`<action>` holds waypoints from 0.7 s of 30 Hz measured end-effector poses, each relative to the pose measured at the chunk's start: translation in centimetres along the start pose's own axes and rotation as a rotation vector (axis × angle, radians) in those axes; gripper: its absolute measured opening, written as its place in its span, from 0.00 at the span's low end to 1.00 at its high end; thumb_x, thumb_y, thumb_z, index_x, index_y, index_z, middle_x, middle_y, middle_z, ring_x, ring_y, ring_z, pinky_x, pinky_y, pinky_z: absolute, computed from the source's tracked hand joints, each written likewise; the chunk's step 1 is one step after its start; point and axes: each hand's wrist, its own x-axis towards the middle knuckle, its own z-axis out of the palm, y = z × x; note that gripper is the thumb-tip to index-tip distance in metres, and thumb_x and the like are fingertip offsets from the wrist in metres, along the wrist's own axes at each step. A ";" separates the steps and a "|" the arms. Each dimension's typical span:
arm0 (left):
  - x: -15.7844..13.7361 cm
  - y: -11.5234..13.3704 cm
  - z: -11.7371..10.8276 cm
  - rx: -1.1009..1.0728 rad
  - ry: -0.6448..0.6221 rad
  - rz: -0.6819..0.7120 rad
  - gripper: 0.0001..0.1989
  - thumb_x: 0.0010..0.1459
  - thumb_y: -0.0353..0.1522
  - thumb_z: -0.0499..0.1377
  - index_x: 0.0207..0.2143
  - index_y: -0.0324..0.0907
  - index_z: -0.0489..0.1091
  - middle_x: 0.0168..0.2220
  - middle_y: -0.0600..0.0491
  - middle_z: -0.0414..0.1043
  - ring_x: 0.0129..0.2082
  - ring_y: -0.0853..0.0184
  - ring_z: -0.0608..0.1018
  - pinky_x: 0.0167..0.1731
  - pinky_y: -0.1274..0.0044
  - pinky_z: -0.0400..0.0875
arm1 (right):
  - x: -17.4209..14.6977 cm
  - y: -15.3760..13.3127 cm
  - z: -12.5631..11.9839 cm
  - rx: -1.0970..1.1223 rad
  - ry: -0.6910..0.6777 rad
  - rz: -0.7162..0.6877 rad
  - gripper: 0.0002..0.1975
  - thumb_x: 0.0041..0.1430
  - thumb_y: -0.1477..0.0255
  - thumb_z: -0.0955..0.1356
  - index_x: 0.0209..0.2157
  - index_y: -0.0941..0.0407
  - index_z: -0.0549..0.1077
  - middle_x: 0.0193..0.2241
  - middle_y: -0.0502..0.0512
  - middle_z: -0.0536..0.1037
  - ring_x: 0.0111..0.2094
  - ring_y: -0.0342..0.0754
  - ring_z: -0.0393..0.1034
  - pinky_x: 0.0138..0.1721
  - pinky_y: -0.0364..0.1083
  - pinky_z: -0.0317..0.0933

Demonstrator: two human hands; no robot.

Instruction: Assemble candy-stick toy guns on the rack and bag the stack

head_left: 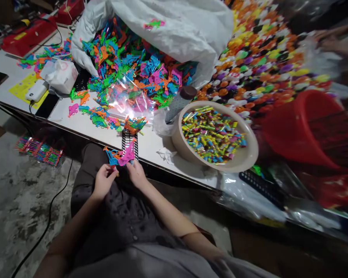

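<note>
Close to the table's front edge, above my lap, my left hand (104, 180) is closed with thumb and fingers pinched at the lower side of some blue and orange plastic pieces (112, 155). My right hand (137, 175) is closed at the lower end of a bright pink plastic piece (127, 154), which adjoins the blue ones. These look like small flat moulded toys; their exact kind is unclear. Just beyond them a black slotted plastic strip (130, 139) juts over the edge, with a small bunch of orange and green pieces (135, 124) at its far end.
A white sack (179, 23) spills similar pieces (118, 69) across the table. On the right stand a beige tub (175, 133) of small wrapped items and a red bucket (290, 127). Phones (48, 106), a tissue pack (59, 75) and red machines (31, 34) occupy the left.
</note>
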 end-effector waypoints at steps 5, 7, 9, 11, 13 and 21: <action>1.9 0.3 -0.7 0.050 0.093 0.134 0.09 0.46 0.33 0.63 0.29 0.40 0.66 0.28 0.55 0.71 0.30 0.72 0.73 0.35 0.79 0.68 | 0.9 2.3 -3.1 -0.175 0.160 0.060 0.21 0.59 0.54 0.56 0.30 0.56 0.66 0.26 0.52 0.69 0.29 0.46 0.63 0.34 0.46 0.59; 2.7 0.3 -0.8 0.019 0.114 0.167 0.10 0.46 0.34 0.63 0.31 0.40 0.67 0.30 0.54 0.72 0.32 0.70 0.74 0.37 0.78 0.70 | 2.1 3.4 -4.1 -0.227 0.150 0.093 0.20 0.58 0.55 0.57 0.31 0.56 0.67 0.25 0.52 0.70 0.27 0.46 0.63 0.33 0.46 0.59; 3.5 0.1 -0.7 -0.003 0.107 0.186 0.11 0.46 0.35 0.63 0.32 0.39 0.67 0.31 0.53 0.72 0.33 0.69 0.75 0.38 0.76 0.71 | 3.7 4.5 -4.7 -0.267 0.114 0.086 0.18 0.57 0.56 0.59 0.33 0.56 0.68 0.27 0.53 0.72 0.29 0.47 0.65 0.35 0.47 0.60; 4.0 -0.3 -0.5 -0.010 0.091 0.192 0.12 0.46 0.36 0.63 0.32 0.39 0.67 0.31 0.52 0.72 0.33 0.69 0.75 0.39 0.75 0.71 | 5.4 5.5 -5.0 -0.277 0.069 0.050 0.15 0.55 0.59 0.61 0.34 0.56 0.69 0.30 0.55 0.73 0.33 0.49 0.67 0.38 0.48 0.61; 4.4 -1.0 -0.4 -0.015 0.085 0.183 0.14 0.46 0.37 0.63 0.33 0.40 0.67 0.32 0.52 0.72 0.34 0.68 0.75 0.40 0.75 0.71 | 6.6 6.3 -5.0 -0.272 0.025 -0.008 0.12 0.53 0.63 0.63 0.34 0.56 0.70 0.34 0.56 0.74 0.37 0.49 0.67 0.43 0.49 0.61; 4.4 -4.1 1.9 -0.158 -0.173 -0.319 0.19 0.47 0.40 0.64 0.39 0.40 0.67 0.42 0.49 0.70 0.39 0.68 0.75 0.41 0.75 0.71 | 8.5 8.8 -6.3 -0.027 0.183 0.004 0.13 0.55 0.62 0.61 0.32 0.56 0.70 0.32 0.55 0.73 0.35 0.47 0.67 0.41 0.49 0.63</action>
